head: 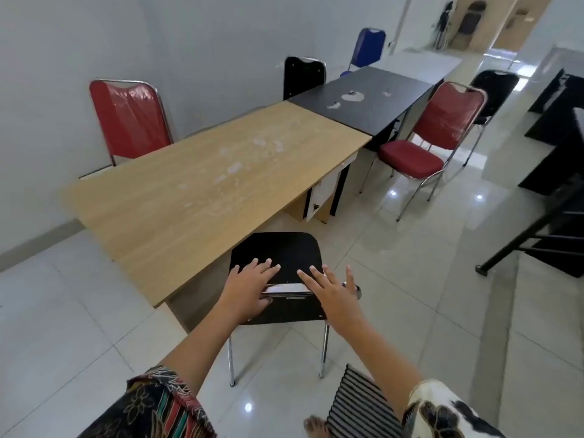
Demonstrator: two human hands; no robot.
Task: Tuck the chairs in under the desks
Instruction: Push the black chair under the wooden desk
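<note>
A black chair with chrome legs stands right in front of me, its seat partly under the near edge of the light wooden desk. My left hand rests on the top of the chair's backrest, fingers straight and spread, thumb below the chrome rail. My right hand hovers or rests at the right end of the backrest with its fingers spread straight. A black desk adjoins the wooden one farther back. A red chair stands pulled out to the right of it.
Another red chair is behind the wooden desk by the wall, with a black chair and a blue chair farther back. Dark desks stand at the right. Glossy tiled floor runs between the rows.
</note>
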